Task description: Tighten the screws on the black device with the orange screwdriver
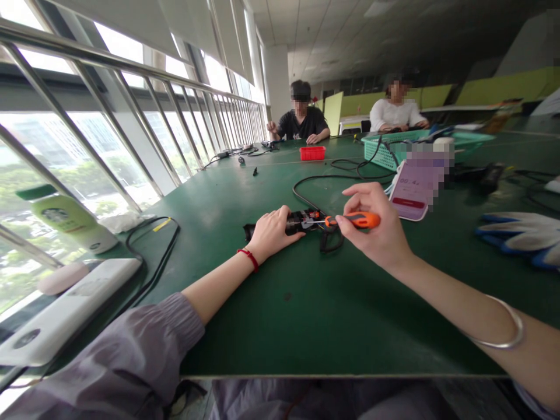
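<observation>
A small black device (301, 221) with a cable lies on the green table (306, 303), a little ahead of me. My left hand (272, 232) lies over its left part, fingers curled down on it and holding it in place. My right hand (371, 224) pinches an orange-handled screwdriver (356, 220), held level with its tip pointing left onto the device. A black cable (306, 186) runs from the device toward the far side.
A phone (413, 189) lies just behind my right hand. White-and-blue gloves (520, 236) rest at the right. A red box (312, 153) and a green basket (385, 150) stand farther back, where two people sit. A bottle (70, 219), a white power strip (65, 312) and cables lie at the left by the window railing.
</observation>
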Demonstrator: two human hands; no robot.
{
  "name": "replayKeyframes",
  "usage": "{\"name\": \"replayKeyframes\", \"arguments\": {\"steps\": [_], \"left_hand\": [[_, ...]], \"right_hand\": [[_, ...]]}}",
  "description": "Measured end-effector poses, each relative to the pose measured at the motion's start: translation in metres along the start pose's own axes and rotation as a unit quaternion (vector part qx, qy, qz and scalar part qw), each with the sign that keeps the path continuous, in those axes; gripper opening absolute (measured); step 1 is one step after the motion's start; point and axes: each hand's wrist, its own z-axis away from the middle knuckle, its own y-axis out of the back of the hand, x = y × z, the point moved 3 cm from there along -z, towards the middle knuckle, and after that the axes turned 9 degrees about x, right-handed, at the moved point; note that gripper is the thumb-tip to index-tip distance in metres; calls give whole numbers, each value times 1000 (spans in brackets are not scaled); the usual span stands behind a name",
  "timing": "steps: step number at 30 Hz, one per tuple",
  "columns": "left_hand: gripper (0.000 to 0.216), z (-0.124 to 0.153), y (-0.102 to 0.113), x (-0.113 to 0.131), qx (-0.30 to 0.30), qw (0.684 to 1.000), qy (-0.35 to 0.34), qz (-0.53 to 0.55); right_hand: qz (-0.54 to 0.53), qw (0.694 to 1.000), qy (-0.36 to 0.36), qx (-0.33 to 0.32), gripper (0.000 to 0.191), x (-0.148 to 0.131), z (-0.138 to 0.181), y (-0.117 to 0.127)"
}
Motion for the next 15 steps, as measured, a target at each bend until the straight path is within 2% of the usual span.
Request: {"name": "replayKeyframes", "arguments": {"steps": [2,5,8,10,15], "left_hand": [[48,0,0,0,-4,1000,2,-4],[48,0,0,0,-8,1000,1,-9],[49,0,0,-1,-12,1000,0,-13],[49,0,0,-1,-11,1000,-1,-13],[48,0,0,-1,-10,1000,-5,-11]], "right_hand": [[12,999,-30,-32,15,0,1,-2],[21,999,-25,-40,9,-3,2,-2],[13,1000,-1,-7,30,-4,1,-1],[10,1000,-9,-8,39,-2,0,-1],[8,998,-43,-40,19,0,1,-3]]}}
